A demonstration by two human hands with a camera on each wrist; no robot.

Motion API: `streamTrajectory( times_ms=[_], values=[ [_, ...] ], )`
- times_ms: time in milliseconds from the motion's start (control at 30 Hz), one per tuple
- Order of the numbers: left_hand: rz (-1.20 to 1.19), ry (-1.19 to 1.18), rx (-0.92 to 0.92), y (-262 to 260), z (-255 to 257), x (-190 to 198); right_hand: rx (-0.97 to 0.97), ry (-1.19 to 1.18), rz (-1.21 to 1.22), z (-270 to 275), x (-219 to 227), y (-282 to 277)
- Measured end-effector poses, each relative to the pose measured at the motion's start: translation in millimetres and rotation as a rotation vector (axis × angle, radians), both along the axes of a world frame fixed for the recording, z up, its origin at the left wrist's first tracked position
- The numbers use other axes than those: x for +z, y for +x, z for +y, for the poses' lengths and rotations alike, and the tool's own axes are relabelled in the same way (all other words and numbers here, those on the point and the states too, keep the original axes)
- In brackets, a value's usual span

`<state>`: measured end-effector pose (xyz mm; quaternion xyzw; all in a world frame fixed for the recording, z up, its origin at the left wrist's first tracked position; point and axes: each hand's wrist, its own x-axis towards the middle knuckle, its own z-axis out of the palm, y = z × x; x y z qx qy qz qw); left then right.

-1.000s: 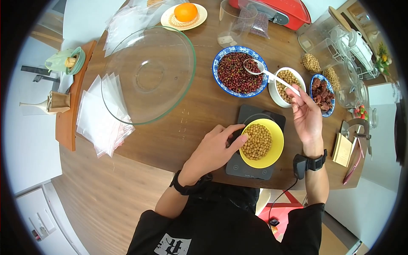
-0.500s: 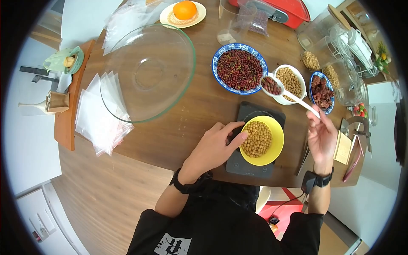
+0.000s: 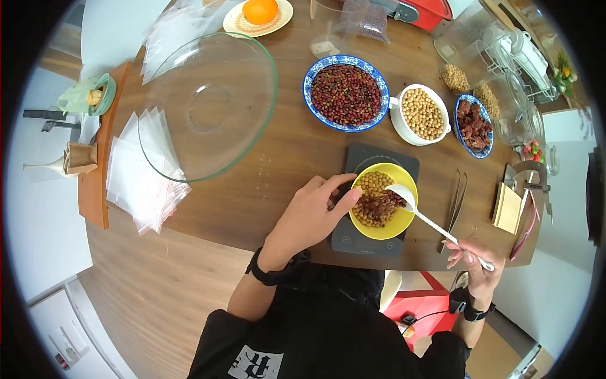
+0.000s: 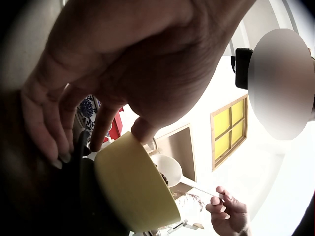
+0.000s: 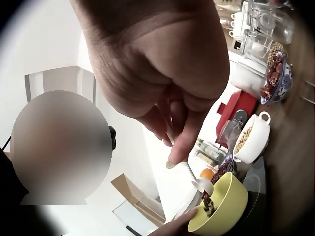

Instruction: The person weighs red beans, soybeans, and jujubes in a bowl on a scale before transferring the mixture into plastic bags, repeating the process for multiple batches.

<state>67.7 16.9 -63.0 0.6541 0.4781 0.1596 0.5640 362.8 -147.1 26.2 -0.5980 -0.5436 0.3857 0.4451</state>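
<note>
In the head view a yellow bowl (image 3: 402, 222) of chickpeas stands on a black kitchen scale (image 3: 372, 245). My right hand (image 3: 476, 256) pinches the handle of a white spoon (image 3: 409, 197), its head tipped over the bowl. Dark red beans (image 5: 208, 204) drop from the spoon onto the chickpeas in the right wrist view. My left hand (image 3: 309, 211) stays at the bowl's left side, thumb over the rim. Seen from the left wrist, the thumb (image 4: 142, 131) touches the rim while the other fingers reach down beside the scale.
Behind the scale are a blue-patterned bowl (image 3: 307, 101) of red beans and a white bowl (image 3: 396, 129) of chickpeas. Tongs (image 3: 456, 208) lie right of the scale. A large glass bowl (image 3: 268, 120), plastic bags (image 3: 129, 183) and a plate (image 3: 285, 14) with an orange are at left.
My right hand has brought the spoon of red beans from above the bean bowl toward me and tipped it over the yellow bowl. Red beans now lie on the chickpeas; my left hand keeps its place.
</note>
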Motion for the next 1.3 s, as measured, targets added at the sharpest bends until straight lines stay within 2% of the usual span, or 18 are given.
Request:
streamTrajectory(
  times_ms=[133,233,300,500,633,767,867,967,1233,1300],
  values=[
    [0.013,0.004,-0.004,0,0,0,0.001,0.048,-0.087,3,5,1],
    [0.006,0.005,-0.001,0,0,-1,0.1,-0.034,-0.092,7,2,-1],
    [0.005,0.003,-0.001,0,0,0,0.208,-0.025,-0.239,13,0,-5],
    [0.0,-0.003,-0.004,0,0,0,0.111,0.087,-0.33,20,19,-4],
    [-0.001,0.006,-0.007,-1,0,-1,0.034,0.132,-0.252,54,18,-12],
    [0.011,-0.008,0.003,0,0,1,0.068,0.183,-0.23,108,3,-24],
    [0.058,0.03,-0.014,-1,1,1,0.237,0.194,-0.25,140,-10,-30],
    [0.051,0.027,-0.015,-1,0,1,0.294,0.157,-0.238,156,-25,-29],
    [0.053,0.031,-0.027,-1,1,-1,0.181,0.18,-0.275,159,-24,-15],
    [0.053,0.026,-0.029,-2,1,0,0.055,0.175,-0.184,155,-26,-15]
  ],
)
